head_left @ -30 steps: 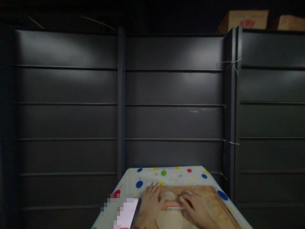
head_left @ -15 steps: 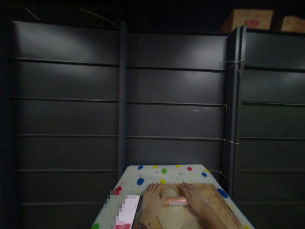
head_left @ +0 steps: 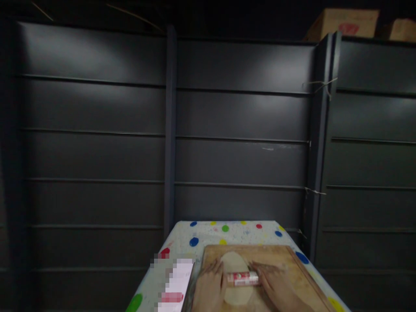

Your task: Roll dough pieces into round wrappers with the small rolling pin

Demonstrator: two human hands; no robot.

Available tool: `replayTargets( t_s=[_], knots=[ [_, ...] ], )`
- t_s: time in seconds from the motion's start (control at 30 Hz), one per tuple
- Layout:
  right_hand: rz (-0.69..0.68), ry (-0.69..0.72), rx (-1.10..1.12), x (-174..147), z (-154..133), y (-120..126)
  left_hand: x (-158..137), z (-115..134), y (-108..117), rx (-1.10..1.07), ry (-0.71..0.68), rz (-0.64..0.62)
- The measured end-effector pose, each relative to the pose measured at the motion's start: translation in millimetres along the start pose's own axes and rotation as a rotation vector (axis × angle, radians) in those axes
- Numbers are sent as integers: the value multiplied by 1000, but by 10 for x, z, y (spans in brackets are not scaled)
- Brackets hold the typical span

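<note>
Two bare hands are resting at either end of a rolling pin [head_left: 246, 278], which is lying crosswise over a flat, pale piece of dough [head_left: 238, 297] on a wooden board [head_left: 294, 268]. The left hand [head_left: 209, 284] is covering the pin's left end, its fingers pointing forward beside the dough's edge, while the right hand [head_left: 273, 279] is meeting the opposite end, its fingers angling inward and its thumb side facing the pin. Whether either grip is closing around the wood or only pressing from above, one cannot tell from this angle. A red-and-white label is showing on the pin between the hands, and the dough is extending beyond it on both the far and near sides. The board is sitting on a worktop [head_left: 208, 232] wearing a white cover with coloured dots. Just left of the board, a flat, pale panel [head_left: 180, 277], partly pixelated, is lying near the left hand. Dark metal panelling [head_left: 240, 115] is rising behind, and a cardboard box [head_left: 351, 22] is standing above it at upper right.
</note>
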State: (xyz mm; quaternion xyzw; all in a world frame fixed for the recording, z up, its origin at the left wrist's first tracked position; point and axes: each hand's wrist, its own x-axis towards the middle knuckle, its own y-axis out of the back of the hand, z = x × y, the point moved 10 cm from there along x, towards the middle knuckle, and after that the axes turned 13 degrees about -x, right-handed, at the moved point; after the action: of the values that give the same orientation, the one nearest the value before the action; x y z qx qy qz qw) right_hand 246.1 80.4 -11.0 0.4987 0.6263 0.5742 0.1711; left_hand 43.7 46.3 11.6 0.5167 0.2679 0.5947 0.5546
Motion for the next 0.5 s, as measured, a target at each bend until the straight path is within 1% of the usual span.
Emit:
replayTargets(
  t_s=[0.1,0.2,0.23,0.3,0.33,0.43,0.5],
  knots=[
    [-30,25,-56,53,-28,32,-34,27,18,-25,-2,-10],
    [-92,26,-168,217,-119,13,-27,12,-16,-4,12,-22],
    [-88,15,-200,293,-169,15,-20,-6,-33,9,26,-25],
    [-10,-11,-228,466,-316,55,-4,-33,-66,30,39,-28],
    [30,0,-244,554,-423,57,4,-34,-78,35,34,-27],
    [55,34,-286,790,-704,-81,20,-10,-93,40,0,-19],
    [28,13,-313,897,-771,-228,26,-2,-98,38,-10,-22]
  ],
)
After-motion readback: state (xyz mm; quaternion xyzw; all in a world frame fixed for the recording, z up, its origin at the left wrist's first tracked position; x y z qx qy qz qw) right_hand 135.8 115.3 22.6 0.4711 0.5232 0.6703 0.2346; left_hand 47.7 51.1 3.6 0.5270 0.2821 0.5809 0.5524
